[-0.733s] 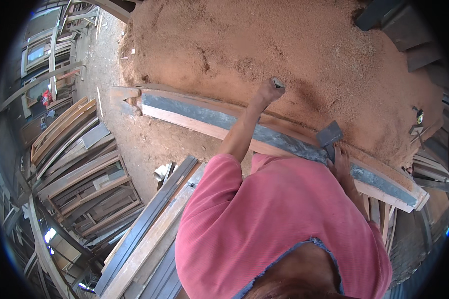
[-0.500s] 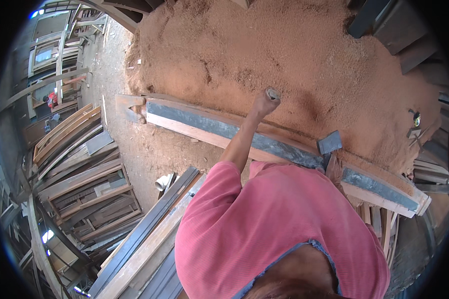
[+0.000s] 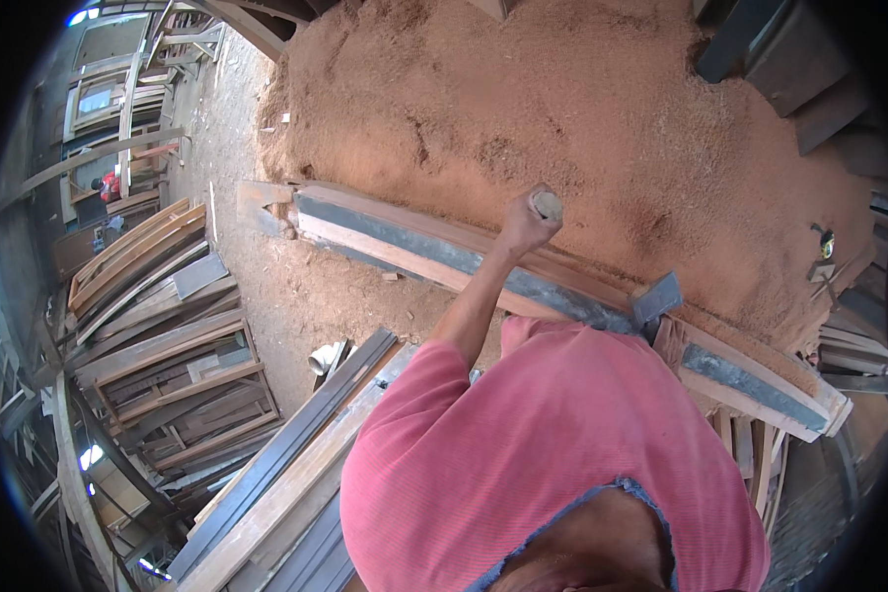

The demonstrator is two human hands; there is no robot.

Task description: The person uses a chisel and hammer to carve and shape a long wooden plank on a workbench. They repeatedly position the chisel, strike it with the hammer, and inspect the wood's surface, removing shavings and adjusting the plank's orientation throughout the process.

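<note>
My left hand (image 3: 526, 229) is closed around a stubby object with a round, pale end (image 3: 546, 205); the rest of it is hidden in the fist. The fist is above the far edge of a long wooden beam (image 3: 405, 229), which has a dark grey strip along its top and runs crosswise in front of me. Right of the hand, a grey rectangular block (image 3: 657, 297) sits tilted on the beam. Next to it is a reddish-brown piece (image 3: 670, 342) that I cannot make out clearly. My pink-sleeved body hides my right arm and hand.
A broad heap of reddish sawdust (image 3: 523, 99) lies beyond the beam. Long boards (image 3: 276, 474) lie at my lower left, with stacked wooden frames (image 3: 187, 375) farther left. A white pipe piece (image 3: 322, 358) is near the boards. Dark panels (image 3: 804, 69) stand at the upper right.
My left hand has moved slightly nearer and turned, so more of the pale round end shows. The view has shifted a little; the beam and grey block look unmoved.
</note>
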